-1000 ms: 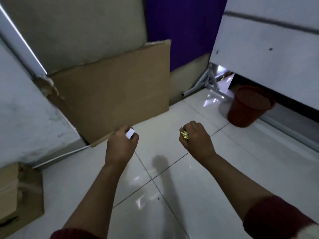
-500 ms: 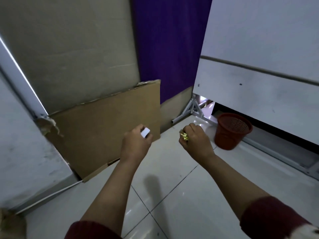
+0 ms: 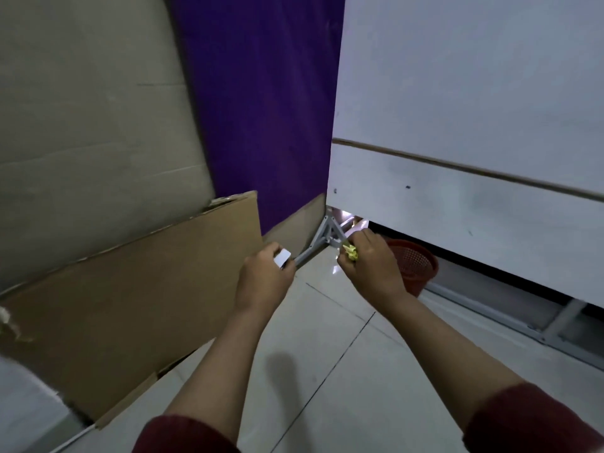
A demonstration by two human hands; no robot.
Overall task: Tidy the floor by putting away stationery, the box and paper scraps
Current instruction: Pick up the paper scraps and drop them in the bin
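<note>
Yellow crumpled paper scrap (image 3: 351,253) pinched in my right hand (image 3: 372,266), small white paper scrap (image 3: 282,258) gripped in my left hand (image 3: 264,282); red plastic mesh basket (image 3: 416,266) near, dropping remains.

1. Bare tiled floor (image 3: 327,371) lies open below and between both forearms.
2. A cardboard sheet (image 3: 130,295) leans against the wall, closing off the left side.
3. The white board (image 3: 457,207) overhangs the red wastebasket (image 3: 415,266), leaving only a low gap above its rim.
4. A grey metal bracket (image 3: 323,238) fills the corner ahead.
</note>
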